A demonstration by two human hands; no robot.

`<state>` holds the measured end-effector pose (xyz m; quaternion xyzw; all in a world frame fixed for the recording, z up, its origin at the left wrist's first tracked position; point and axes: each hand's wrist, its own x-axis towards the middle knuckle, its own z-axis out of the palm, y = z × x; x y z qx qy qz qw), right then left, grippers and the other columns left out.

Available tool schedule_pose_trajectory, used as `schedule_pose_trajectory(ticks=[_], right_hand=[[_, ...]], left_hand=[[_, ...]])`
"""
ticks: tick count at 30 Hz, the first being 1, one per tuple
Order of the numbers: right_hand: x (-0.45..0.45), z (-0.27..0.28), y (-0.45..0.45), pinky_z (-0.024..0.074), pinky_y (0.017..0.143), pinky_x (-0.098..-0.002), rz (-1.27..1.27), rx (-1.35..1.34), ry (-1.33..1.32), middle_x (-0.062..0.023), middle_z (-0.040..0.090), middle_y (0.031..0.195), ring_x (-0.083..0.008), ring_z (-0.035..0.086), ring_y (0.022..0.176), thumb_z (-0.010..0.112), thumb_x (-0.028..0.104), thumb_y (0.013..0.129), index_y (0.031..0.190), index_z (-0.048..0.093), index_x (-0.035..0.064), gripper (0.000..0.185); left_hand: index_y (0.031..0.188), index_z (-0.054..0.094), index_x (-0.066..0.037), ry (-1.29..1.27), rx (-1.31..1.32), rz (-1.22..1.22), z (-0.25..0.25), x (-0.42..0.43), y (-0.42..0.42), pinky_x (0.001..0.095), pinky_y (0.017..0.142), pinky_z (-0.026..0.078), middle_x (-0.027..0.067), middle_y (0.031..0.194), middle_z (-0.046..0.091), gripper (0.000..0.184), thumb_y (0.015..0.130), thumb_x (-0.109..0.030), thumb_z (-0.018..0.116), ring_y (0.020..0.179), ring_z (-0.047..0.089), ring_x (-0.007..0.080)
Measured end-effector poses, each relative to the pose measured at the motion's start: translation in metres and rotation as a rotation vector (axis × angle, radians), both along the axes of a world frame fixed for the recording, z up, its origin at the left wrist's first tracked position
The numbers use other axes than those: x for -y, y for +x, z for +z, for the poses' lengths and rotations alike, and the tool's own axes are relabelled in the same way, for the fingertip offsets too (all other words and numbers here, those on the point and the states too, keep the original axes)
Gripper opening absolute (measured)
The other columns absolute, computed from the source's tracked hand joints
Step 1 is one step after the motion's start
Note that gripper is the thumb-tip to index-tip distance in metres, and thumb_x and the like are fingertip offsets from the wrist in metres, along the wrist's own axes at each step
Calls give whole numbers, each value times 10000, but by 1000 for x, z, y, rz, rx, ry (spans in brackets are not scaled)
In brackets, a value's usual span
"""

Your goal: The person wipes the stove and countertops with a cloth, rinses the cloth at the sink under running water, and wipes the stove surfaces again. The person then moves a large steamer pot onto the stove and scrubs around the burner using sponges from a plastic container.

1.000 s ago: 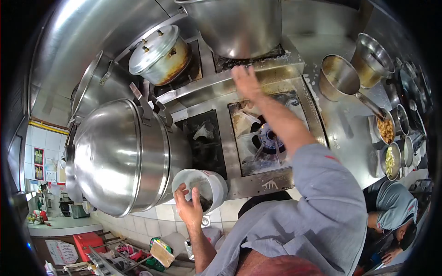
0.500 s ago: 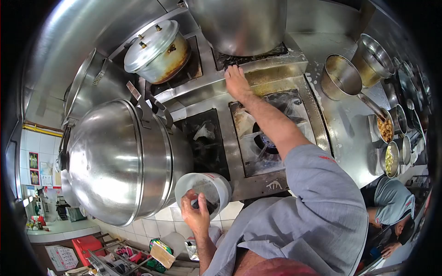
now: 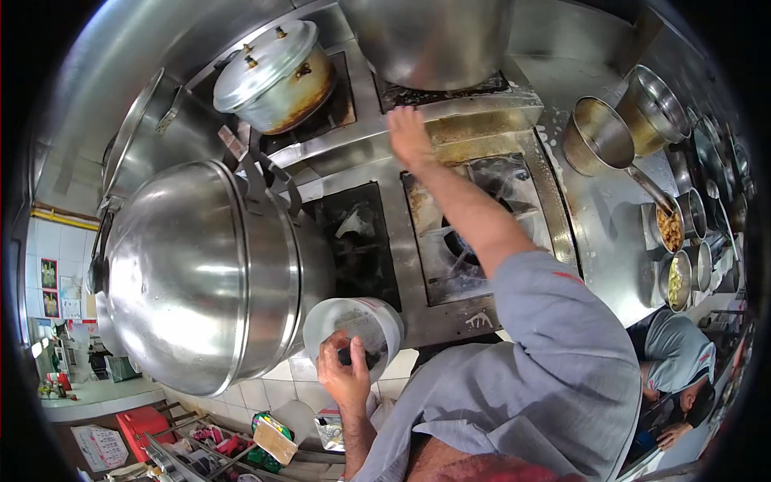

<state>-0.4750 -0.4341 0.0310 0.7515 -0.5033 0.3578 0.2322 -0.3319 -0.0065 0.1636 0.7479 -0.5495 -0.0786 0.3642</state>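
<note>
My left hand (image 3: 347, 376) is curled at the near rim of a white plastic bucket (image 3: 390, 320), gripping it beside the stove. Between thumb and fingers is something dark that I cannot make out; greyish contents show inside the bucket. My right hand (image 3: 409, 135) reaches across the stove to the raised metal ledge (image 3: 474, 126), just in front of the dark burner plate (image 3: 393, 95) under a large steel pot (image 3: 430, 40). Motion blurs its fingers, and anything beneath them is hidden. Below my right forearm lies a stained burner (image 3: 446, 273).
A huge domed steel vessel (image 3: 185, 273) stands at left, with a lidded pot (image 3: 273, 80) behind. Saucepans (image 3: 598, 136) and small pans of food (image 3: 669, 229) line the right counter. Another person (image 3: 679, 353) works at lower right. A cluttered rack (image 3: 217, 442) stands at lower left.
My right hand has shifted slightly left along the ledge and its fingers have blurred. My left hand stays at the bucket. The whole view has shifted a little.
</note>
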Motion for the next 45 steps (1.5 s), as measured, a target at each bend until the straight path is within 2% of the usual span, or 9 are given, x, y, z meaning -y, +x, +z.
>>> schedule_pose_trajectory(ticks=[8, 12, 17, 21, 26, 30, 35, 38, 45], right_hand=[[-16, 35, -225, 344, 926, -479, -343, -195, 235, -155, 501, 1184, -276, 468, 1116, 447, 73, 817, 1193, 483, 3, 384], [-18, 51, -164, 339, 929, -503, -486, -161, 427, -193, 505, 1175, -316, 465, 1120, 450, 86, 817, 1168, 512, -13, 370], [-20, 15, 9, 316, 969, -488, -6, 27, 176, -189, 499, 1099, -341, 450, 1078, 449, 73, 788, 1107, 503, 11, 330], [-52, 68, -68, 272, 1033, -482, 200, 112, 540, -182, 469, 1160, -315, 439, 1121, 449, 29, 774, 1169, 467, 24, 396], [-8, 32, -254, 304, 953, -511, -337, -162, 178, -105, 468, 1158, -256, 418, 1126, 551, 135, 787, 1227, 456, 52, 458], [-14, 46, -157, 277, 994, -511, -527, -235, 543, -144, 419, 1321, -277, 393, 1188, 577, 259, 789, 1279, 427, 18, 566], [-35, 23, 16, 332, 904, -479, 95, 93, 17, -147, 497, 1105, -313, 447, 1055, 427, 58, 818, 1127, 497, 30, 318], [-32, 31, -37, 307, 949, -521, 214, -77, 202, -154, 483, 1120, -315, 447, 1056, 437, 26, 790, 1105, 512, 38, 324], [-26, 28, -208, 283, 953, -545, -422, -97, 25, -104, 478, 1111, -269, 427, 1102, 522, 86, 768, 1142, 480, 75, 376]], left_hand=[[961, 596, -35, 18, 5, 14, 0, -2, 2, 382, 690, 443, 102, 821, 612, 214, 803, -159, 668, 745, 589, 262], [967, 596, -34, -14, 10, 15, 0, 1, 2, 383, 694, 443, 103, 823, 615, 217, 804, -158, 667, 743, 590, 267], [947, 599, -31, 15, -4, 18, 0, 1, -1, 381, 695, 443, 99, 824, 615, 196, 805, -150, 665, 742, 591, 262], [929, 599, -27, 33, -4, 8, 0, 1, 0, 381, 695, 443, 98, 813, 611, 181, 807, -145, 664, 738, 589, 257], [928, 595, -35, 14, -21, 17, -1, -1, 1, 375, 695, 439, 91, 810, 609, 173, 810, -143, 659, 738, 590, 253], [932, 593, -43, -1, -1, 4, -1, -1, 0, 370, 694, 435, 86, 816, 611, 170, 812, -146, 655, 743, 591, 253], [926, 593, -44, 40, 30, -25, 0, -1, -1, 372, 693, 434, 85, 819, 614, 166, 811, -146, 657, 745, 592, 250], [923, 596, -45, 75, 40, -11, 3, -2, 0, 372, 694, 434, 79, 826, 619, 162, 812, -146, 658, 749, 595, 245], [884, 589, 0, 20, 49, -30, 5, -1, 0, 356, 714, 455, 114, 810, 616, 128, 814, -91, 647, 754, 597, 257]])
